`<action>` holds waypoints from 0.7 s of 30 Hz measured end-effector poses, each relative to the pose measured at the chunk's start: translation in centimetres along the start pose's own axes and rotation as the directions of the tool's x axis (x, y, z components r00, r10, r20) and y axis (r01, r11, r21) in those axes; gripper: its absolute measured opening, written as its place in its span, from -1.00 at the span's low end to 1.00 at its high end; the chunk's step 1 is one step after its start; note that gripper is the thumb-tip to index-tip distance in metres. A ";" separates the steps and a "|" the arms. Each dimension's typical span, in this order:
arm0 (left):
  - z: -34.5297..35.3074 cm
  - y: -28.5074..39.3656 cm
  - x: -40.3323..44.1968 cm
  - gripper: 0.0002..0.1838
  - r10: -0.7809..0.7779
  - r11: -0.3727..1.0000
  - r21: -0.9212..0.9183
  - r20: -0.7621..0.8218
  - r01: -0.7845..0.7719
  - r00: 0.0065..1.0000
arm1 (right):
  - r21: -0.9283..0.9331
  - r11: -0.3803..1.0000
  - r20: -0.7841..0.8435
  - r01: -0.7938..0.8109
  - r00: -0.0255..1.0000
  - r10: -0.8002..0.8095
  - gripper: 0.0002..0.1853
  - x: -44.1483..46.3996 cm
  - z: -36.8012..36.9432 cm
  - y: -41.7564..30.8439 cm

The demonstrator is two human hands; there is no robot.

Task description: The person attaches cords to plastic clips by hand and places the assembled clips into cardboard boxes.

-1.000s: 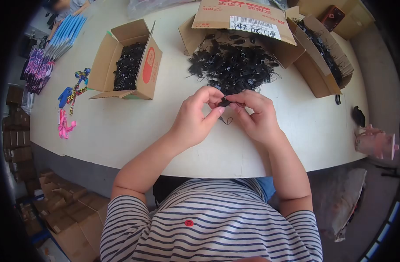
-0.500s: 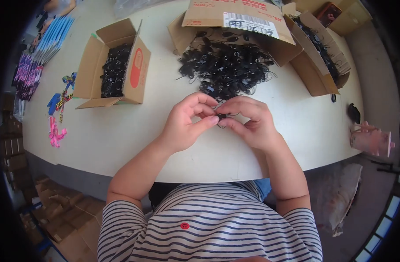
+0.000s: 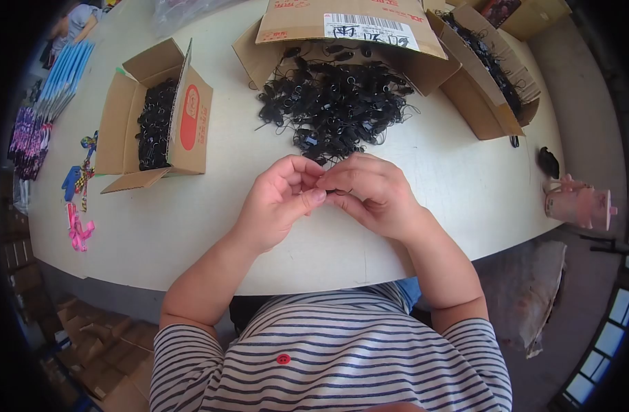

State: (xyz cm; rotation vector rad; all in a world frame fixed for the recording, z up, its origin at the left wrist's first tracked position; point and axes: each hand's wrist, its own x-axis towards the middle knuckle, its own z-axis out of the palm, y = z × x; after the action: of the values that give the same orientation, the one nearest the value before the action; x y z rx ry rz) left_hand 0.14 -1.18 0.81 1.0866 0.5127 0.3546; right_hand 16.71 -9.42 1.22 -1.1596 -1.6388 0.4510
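The left hand (image 3: 277, 199) and right hand (image 3: 373, 192), at the centre of the frame, pinch a small black piece (image 3: 333, 191) between thumbs and fingers; the fingers mostly cover it. Just above lies a pile (image 3: 335, 103) of black looped pieces, spilling from the mouth of a carton (image 3: 294, 24) at top centre. An open box (image 3: 194, 130) of black pieces stands at upper left, another box (image 3: 476, 106) at upper right. Pink straps (image 3: 79, 230) lie on the table (image 3: 170, 240) at left.
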 end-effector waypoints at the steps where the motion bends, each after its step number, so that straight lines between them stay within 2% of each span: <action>1: -0.1 -0.1 0.0 -0.75 0.002 0.999 0.033 -0.017 -0.001 1.000 | -0.008 1.000 0.001 0.004 1.000 -0.004 -0.78 0.1 0.0 0.0; 6: -0.1 -0.1 0.2 -0.76 0.050 0.997 0.063 -0.041 -0.048 0.998 | -0.061 0.998 -0.007 0.015 1.000 -0.016 -0.75 0.0 -0.3 0.1; 21: 0.0 -0.3 0.1 -0.73 0.098 0.993 0.079 -0.068 -0.093 0.993 | -0.027 0.999 -0.010 -0.033 0.999 0.033 -0.77 0.0 -0.1 0.0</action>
State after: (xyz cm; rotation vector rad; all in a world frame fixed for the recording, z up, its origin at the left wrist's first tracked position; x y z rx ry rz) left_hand 0.27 -1.26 0.55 1.1778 0.5422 0.4625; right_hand 16.82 -9.41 1.29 -1.2092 -1.6238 0.4446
